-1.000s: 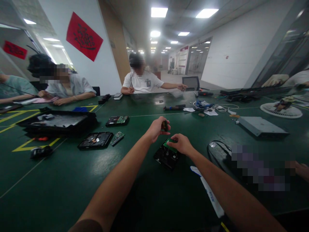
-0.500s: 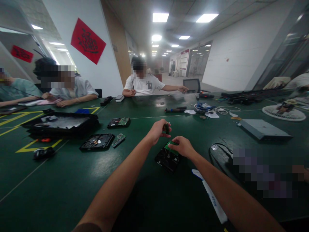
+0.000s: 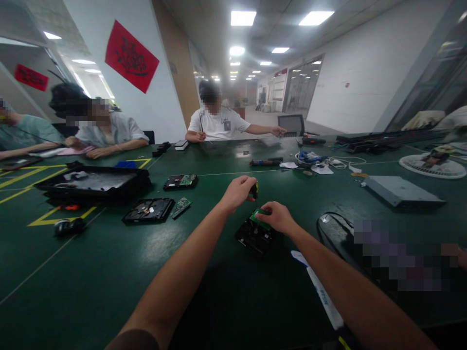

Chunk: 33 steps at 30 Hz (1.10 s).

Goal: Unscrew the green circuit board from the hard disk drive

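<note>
Near the middle of the tabletop's point(image 3: 207, 253) near edge, we have a black drive point(image 3: 251, 238) lying flat, its corners turned askew to that edge. Our right hand point(image 3: 278, 218) pinches a green board point(image 3: 260, 218) between thumb and fingers over the drive's far part; we cannot tell whether the two touch. Our left hand point(image 3: 239, 193) is curled around a small dark tool point(image 3: 256, 189) with a bit of yellow, raised just beyond the board; the fingers hide most of it. Toward the left edge we see an open drive point(image 3: 148, 211), a loose board point(image 3: 180, 207) beside it and a black tray point(image 3: 51, 187). Toward the right edge sits a grey box point(image 3: 403, 189). A co-worker point(image 3: 221, 121) in white sits at the far edge.
</note>
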Motion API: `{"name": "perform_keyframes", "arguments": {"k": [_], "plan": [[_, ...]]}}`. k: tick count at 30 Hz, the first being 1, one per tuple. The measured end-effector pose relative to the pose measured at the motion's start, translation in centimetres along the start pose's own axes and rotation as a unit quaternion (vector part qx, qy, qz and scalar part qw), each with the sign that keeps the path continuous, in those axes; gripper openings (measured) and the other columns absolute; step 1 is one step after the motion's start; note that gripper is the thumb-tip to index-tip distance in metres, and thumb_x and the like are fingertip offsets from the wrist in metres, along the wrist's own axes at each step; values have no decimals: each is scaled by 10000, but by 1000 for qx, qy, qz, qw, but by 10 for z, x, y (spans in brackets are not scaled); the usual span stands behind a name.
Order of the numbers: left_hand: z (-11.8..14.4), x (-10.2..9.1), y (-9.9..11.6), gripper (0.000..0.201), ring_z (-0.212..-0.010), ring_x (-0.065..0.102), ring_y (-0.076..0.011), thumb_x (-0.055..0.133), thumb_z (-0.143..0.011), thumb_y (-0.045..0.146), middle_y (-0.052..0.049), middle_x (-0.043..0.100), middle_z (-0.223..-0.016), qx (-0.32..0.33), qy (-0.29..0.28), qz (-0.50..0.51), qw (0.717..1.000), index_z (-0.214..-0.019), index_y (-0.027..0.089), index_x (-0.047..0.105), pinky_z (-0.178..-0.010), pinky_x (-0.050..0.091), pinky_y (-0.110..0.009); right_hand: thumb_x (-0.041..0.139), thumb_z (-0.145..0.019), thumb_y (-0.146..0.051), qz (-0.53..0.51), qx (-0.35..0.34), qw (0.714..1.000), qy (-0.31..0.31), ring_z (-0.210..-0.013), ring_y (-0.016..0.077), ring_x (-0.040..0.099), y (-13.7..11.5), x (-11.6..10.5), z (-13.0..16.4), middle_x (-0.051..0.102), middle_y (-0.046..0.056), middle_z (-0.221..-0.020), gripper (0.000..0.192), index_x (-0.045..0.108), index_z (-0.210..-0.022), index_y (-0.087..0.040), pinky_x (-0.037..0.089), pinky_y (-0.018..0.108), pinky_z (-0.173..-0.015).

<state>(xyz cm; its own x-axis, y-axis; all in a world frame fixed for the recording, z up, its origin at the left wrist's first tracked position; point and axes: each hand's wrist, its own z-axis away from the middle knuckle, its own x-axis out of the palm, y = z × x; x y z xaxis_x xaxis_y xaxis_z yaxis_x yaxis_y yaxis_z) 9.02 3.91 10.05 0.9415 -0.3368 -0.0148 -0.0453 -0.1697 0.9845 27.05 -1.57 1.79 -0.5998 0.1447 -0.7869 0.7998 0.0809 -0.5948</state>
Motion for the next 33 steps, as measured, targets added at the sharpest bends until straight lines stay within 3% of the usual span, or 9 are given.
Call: {"name": "perform_keyframes", "arguments": {"k": [3, 8, 11, 17, 24, 33], "plan": [[1, 1, 3, 188, -793, 668, -225, 640, -853, 347, -105, 701, -860, -15, -12, 9, 1000, -830, 164, 678, -548, 575, -277, 828, -787, -444, 4, -3, 1000, 1, -902, 221, 707, -2, -1, 1, 769, 54, -994, 298, 764, -961, -210, 513, 291, -751], [0, 7, -5, 268, -820, 694, -238, 527, -894, 372, -128, 720, -853, -64, -28, 146, 987, -879, 144, 666, -631, 610, -336, 828, -786, -457, 2, -1, 1000, -6, -899, 227, 709, -2, -1, 0, 773, 59, -995, 312, 761, -962, -208, 510, 299, -751], [-2, 9, -13, 317, -801, 684, -214, 534, -925, 434, -107, 696, -846, -62, -20, 190, 980, -875, 144, 652, -639, 610, -326, 825, -784, -467, -1, 1, 1000, -6, -907, 233, 711, -1, 0, 0, 775, 65, -1004, 325, 761, -968, -206, 509, 306, -758], [-1, 8, -15, 407, -806, 656, -193, 669, -893, 555, -86, 666, -855, -22, -36, 146, 988, -919, 148, 658, -621, 596, -288, 819, -783, -491, 2, -6, 1000, 1, -907, 230, 707, 2, 1, 0, 768, 77, -1025, 367, 757, -990, -195, 508, 299, -754], [-2, 0, -8, 410, -891, 631, -219, 631, -891, 541, -115, 670, -981, -7, -22, 6, 1000, -910, 152, 759, -559, 541, -240, 813, -801, -475, 3, -11, 1000, -3, -914, 218, 703, 4, 2, 0, 760, 79, -1035, 367, 747, -1014, -184, 518, 291, -771], [0, 5, -8, 290, -838, 678, -224, 591, -924, 434, -115, 703, -879, -52, -68, 122, 989, -943, 152, 658, -656, 614, -338, 813, -801, -462, -1, -6, 1000, -11, -898, 211, 704, 3, 1, 0, 764, 71, -1029, 356, 741, -1018, -188, 510, 282, -752]]}}
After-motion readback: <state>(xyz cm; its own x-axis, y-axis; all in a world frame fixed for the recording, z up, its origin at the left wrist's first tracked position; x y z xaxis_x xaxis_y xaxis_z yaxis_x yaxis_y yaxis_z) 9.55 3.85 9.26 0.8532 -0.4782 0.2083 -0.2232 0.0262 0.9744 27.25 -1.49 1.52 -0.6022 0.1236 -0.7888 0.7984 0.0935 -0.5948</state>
